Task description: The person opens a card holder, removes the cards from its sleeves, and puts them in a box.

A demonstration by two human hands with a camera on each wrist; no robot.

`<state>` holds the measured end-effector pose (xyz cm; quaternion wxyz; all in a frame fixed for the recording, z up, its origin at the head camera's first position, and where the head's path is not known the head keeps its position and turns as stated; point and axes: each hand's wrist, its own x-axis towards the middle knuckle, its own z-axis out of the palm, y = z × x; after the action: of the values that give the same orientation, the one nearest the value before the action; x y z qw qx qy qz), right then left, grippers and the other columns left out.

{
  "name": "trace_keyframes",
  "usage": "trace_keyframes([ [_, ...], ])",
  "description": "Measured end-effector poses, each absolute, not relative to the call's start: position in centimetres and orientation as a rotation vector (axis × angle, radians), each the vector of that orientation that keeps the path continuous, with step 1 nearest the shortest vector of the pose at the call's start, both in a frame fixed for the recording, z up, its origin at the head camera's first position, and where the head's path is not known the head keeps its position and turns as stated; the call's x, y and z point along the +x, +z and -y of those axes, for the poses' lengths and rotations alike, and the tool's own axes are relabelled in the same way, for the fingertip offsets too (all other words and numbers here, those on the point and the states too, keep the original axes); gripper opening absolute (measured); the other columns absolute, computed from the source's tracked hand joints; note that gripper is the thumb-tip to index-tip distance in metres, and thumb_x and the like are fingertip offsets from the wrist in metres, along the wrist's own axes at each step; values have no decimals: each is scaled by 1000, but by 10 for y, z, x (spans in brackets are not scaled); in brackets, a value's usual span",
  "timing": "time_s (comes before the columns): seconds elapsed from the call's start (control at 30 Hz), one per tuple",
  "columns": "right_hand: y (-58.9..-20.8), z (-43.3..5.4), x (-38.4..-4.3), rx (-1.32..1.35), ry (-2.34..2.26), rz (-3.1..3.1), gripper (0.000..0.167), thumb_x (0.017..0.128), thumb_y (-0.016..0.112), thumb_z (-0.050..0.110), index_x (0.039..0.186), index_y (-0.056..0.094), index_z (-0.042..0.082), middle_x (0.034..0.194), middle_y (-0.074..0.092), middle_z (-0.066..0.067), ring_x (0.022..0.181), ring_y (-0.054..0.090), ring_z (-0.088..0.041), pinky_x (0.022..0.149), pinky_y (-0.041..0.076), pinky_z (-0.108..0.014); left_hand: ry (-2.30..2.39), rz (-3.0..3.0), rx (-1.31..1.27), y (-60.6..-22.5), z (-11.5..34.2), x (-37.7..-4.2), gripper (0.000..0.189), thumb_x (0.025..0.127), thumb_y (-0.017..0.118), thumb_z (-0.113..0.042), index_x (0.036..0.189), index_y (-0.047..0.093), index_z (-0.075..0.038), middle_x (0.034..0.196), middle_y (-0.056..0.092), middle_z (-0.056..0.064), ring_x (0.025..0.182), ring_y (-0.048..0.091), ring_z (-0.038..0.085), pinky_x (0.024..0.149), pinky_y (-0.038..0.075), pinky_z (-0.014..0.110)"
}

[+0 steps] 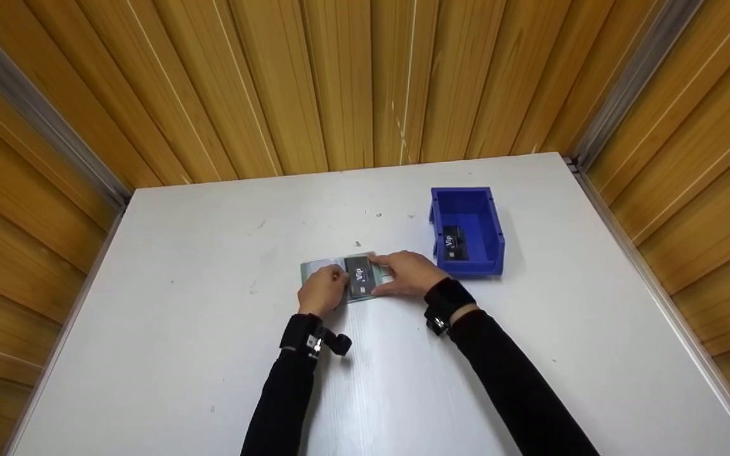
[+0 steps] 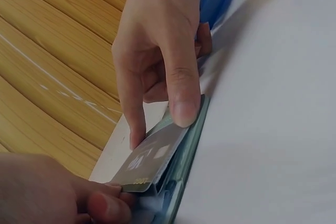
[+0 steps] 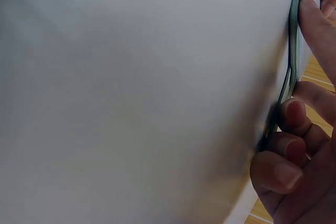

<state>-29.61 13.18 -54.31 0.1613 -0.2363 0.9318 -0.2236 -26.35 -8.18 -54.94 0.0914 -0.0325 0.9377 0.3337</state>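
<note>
Card point(image 1: 358, 286), blk w/ white "Vip", in L hand point(image 1: 322, 291) & R hand point(image 1: 412, 273) pinch

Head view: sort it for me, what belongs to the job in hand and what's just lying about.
In the job:
left hand and right hand, both at the card
dark Vip card
green-edged holder beneath it
probably the blue bin, untouched, with similar Vip-marked stock inside

Just about:
small dark speck on the white table
</note>
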Motion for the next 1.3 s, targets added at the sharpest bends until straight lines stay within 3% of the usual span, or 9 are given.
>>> trace_keyframes([
  [0.2, -543, -132, -296, -699, -622, -2664, 81, 88, 81, 45, 156, 47, 20, 139, 66, -14, 104, 61, -23, 99, 50, -44, 1065, -2757, -118, -549, 88, -262, 22, 104, 59, -27, 96, 72, -11, 84, 67, 3, 77, 61, 20, 68, 41, 32],
  [0.57, -542, -133, -296, -650, -649, -2659, 82, 85, 83, 48, 156, 47, 24, 145, 63, -12, 120, 62, -29, 109, 46, -46, 1232, -2724, -140, -547, 122, -252, 22, 106, 57, -24, 93, 66, -9, 79, 58, 1, 78, 57, 20, 70, 43, 32],
  [0.83, -544, -133, -298, -642, -635, -2651, 83, 86, 82, 49, 156, 46, 25, 148, 60, -10, 127, 59, -29, 110, 45, -45, 1465, -2587, -163, -547, 136, -250, 22, 107, 54, -20, 92, 62, -7, 64, 53, -2, 54, 50, 11, 53, 41, 25],
  [1.13, -544, -133, -296, -670, -655, -2659, 82, 86, 83, 48, 156, 48, 22, 147, 60, -12, 126, 60, -30, 110, 46, -47, 1715, -2440, -115, -507, 127, -254, 20, 109, 52, -16, 92, 59, -6, 60, 49, -2, 52, 45, 11, 50, 35, 24],
  [1.3, -543, -134, -297, -661, -645, -2650, 84, 86, 82, 48, 157, 46, 23, 147, 61, -10, 130, 59, -29, 112, 45, -47, 1819, -2395, -69, -482, 121, -256, 20, 109, 52, -16, 93, 60, -5, 60, 50, -2, 53, 47, 12, 52, 38, 24],
])
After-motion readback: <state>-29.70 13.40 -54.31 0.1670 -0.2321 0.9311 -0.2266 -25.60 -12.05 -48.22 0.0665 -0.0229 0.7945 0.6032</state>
